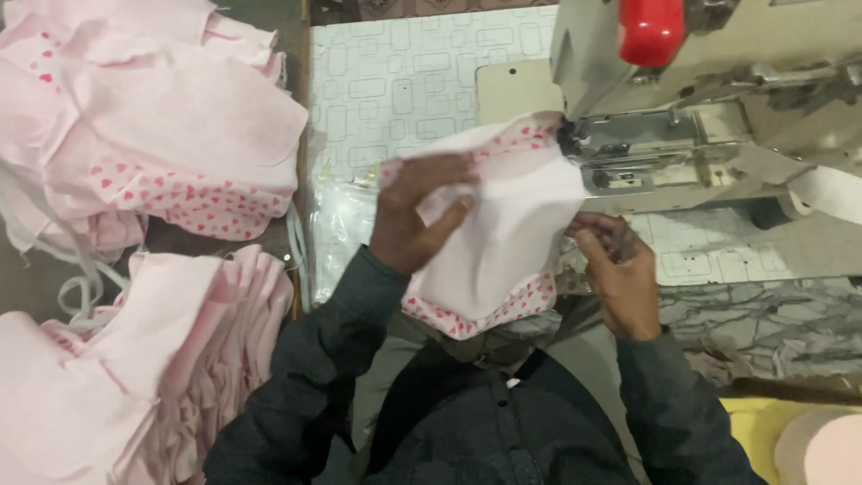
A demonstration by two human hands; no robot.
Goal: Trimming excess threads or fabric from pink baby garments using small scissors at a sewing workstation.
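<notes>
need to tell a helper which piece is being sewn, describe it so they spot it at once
Start at the beige sewing machine top right. Running from its needle area toward the person is a pale pink fabric piece edged with red hearts. Unlike the pink stacks at left, it is gripped by both the left hand and right hand.

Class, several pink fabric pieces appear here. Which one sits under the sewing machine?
The pink piece with heart-print trim held by both hands; the others lie piled to the left.

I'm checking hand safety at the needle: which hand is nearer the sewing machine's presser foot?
Right. The right hand sits just below the presser foot; the left hand grips the pink fabric piece farther left.
</notes>
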